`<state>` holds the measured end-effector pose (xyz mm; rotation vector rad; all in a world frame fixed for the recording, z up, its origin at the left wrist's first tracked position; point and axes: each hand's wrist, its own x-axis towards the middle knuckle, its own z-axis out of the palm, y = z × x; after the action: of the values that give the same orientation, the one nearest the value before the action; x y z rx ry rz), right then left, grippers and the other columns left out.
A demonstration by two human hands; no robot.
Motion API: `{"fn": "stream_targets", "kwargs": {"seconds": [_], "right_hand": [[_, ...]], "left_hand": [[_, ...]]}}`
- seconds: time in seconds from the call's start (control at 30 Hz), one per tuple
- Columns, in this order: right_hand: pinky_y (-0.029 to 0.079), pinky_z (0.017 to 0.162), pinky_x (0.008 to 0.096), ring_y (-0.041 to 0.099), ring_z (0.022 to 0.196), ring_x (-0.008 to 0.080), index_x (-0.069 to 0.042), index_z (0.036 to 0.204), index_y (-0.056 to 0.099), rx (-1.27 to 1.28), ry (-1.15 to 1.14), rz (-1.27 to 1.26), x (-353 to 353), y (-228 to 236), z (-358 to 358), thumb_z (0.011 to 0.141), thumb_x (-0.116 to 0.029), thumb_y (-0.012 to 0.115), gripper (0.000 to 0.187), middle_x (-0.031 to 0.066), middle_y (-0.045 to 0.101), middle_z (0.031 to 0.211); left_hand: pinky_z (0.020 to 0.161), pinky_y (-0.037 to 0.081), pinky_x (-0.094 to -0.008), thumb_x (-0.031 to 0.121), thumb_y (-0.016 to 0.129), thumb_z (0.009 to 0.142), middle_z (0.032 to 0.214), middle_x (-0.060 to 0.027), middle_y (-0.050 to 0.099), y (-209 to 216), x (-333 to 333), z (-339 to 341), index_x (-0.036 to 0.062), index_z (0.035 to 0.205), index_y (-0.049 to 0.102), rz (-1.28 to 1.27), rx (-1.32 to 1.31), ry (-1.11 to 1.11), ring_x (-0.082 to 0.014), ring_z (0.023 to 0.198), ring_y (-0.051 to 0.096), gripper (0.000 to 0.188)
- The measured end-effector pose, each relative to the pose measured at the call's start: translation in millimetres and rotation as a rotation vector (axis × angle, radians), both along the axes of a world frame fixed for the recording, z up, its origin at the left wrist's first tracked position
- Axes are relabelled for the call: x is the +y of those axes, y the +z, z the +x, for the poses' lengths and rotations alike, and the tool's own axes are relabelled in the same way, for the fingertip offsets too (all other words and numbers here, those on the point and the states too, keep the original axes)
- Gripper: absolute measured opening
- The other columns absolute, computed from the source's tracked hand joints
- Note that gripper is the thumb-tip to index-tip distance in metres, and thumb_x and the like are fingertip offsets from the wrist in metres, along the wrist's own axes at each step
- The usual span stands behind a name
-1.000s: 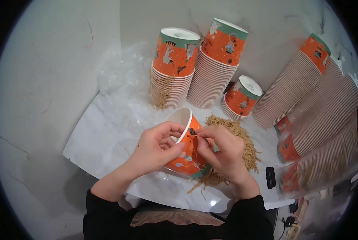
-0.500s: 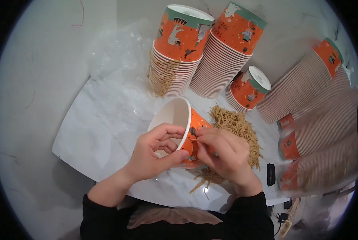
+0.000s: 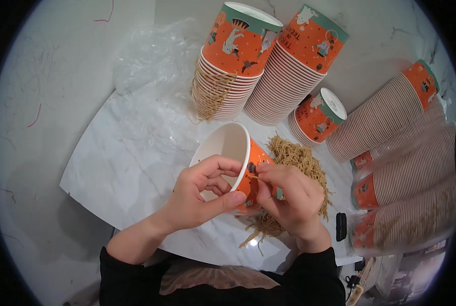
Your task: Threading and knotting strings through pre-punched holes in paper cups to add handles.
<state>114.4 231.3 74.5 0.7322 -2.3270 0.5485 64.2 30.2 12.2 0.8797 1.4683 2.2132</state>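
A paper bucket (image 3: 261,151), white inside and orange with printed figures outside, lies tilted on its side with its mouth toward the left. My left hand (image 3: 193,198) grips its rim, the fingers inside the mouth and the thumb pressed on the outer wall. Against the orange side, just beyond the rim, my right hand (image 3: 295,200) pinches a short bit of thin tan cord (image 3: 252,176). How the cord meets the wall is partly hidden by my fingers. A heap of tan cord pieces (image 3: 303,159) lies right of the bucket, partly behind my right hand.
Behind stand two tall stacks of upturned buckets (image 3: 243,46), tan cords draped over the left one. A shorter stack (image 3: 320,120) is right of them. More stacks in clear plastic (image 3: 401,183) lie at the right, near a small black object (image 3: 341,226). Crumpled film (image 3: 156,66) lies far left.
The whole view has shifted slightly. Both hands keep their hold on the bucket and cord, with only a small movement of my right fingers.
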Motion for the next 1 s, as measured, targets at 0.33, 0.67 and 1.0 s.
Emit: {"fn": "stream_targets", "kwargs": {"seconds": [0.33,0.67,1.0], "right_hand": [[0.058,0.062,0.0315,0.071,0.075,0.0243,-0.001,0.095,0.068,0.029,-0.006,0.041,-0.3,1.8,0.2,0.073,-0.001,0.079,0.025,0.0130,0.069,0.095],[0.057,0.072,0.0309,0.071,0.086,0.0245,0.001,0.094,0.067,-0.158,0.025,-0.109,-8.5,6.1,2.8,0.077,0.006,0.073,0.019,0.0146,0.069,0.098],[0.055,0.065,0.0299,0.068,0.072,0.0216,-0.001,0.099,0.065,-0.178,0.091,-0.085,-6.7,4.2,1.4,0.085,-0.001,0.073,0.016,0.0109,0.068,0.091]], "left_hand": [[0.073,0.056,-0.0223,0.005,0.071,0.092,0.107,-0.0097,0.070,2.9,-0.1,0.1,-0.0060,0.124,0.054,0.019,-0.016,0.000,-0.0077,0.081,0.070,0.038],[0.069,0.055,-0.0225,0.001,0.068,0.092,0.111,-0.0117,0.071,0.3,0.8,0.7,0.0008,0.128,0.064,-0.093,0.296,0.267,-0.0106,0.083,0.070,0.036],[0.065,0.054,-0.0235,0.003,0.069,0.092,0.096,-0.0097,0.070,-0.9,4.6,1.7,-0.0010,0.101,0.069,-0.099,0.384,0.327,-0.0122,0.076,0.069,0.010]]}}
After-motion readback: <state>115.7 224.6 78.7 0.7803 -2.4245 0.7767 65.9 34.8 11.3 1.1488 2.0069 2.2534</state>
